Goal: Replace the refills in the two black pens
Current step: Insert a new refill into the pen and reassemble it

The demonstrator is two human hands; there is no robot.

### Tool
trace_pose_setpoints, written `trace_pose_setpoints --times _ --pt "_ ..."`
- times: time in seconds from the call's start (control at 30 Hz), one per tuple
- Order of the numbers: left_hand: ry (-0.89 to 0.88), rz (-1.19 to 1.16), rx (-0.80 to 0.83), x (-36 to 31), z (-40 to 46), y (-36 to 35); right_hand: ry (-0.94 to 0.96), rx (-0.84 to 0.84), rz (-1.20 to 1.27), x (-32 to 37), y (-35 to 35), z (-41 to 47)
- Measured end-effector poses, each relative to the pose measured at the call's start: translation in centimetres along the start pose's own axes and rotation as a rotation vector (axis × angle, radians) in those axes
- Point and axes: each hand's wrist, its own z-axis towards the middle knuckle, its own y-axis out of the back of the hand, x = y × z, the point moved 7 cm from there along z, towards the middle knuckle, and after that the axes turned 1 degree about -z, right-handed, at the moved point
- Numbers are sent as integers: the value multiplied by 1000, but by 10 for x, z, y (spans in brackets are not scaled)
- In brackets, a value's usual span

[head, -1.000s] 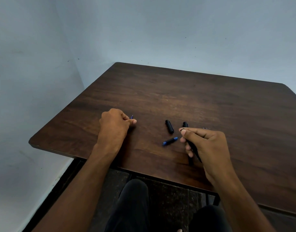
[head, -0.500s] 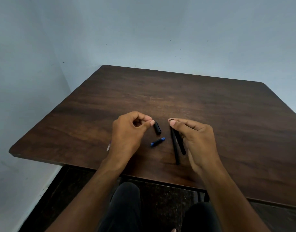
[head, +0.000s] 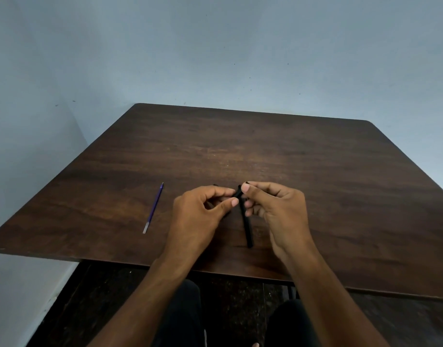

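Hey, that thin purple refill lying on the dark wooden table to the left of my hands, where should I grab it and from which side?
Pinch the thin purple refill near the middle of its purple shaft, coming straight down from above with thumb and forefinger across its width. It lies flat on the dark wooden table, alone, clear of the left hand, so probably nothing blocks it. Its pointed tip is at the far end and its pale end is near you; avoid both.

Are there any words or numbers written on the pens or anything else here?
None can be read. The black plastic pen barrel, pinched by the left hand and right hand, shows no print. The thin purple refill and dark wooden table carry no writing.
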Motion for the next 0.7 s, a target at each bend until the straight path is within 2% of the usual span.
trace_pose_setpoints --times 0.3,0.5,0.57,0.7 --pt "-20 78 -38 1 -1 2 -5 33 -142 6 13 -2" --pt "-169 184 -74 -4 -6 -7 65 -235 -635 29 73 11" --pt "-203 194 -84 -4 -7 -10 28 -249 -776 31 82 14" --pt "-251 207 -73 -5 -7 -17 -115 -171 -910 21 76 17"
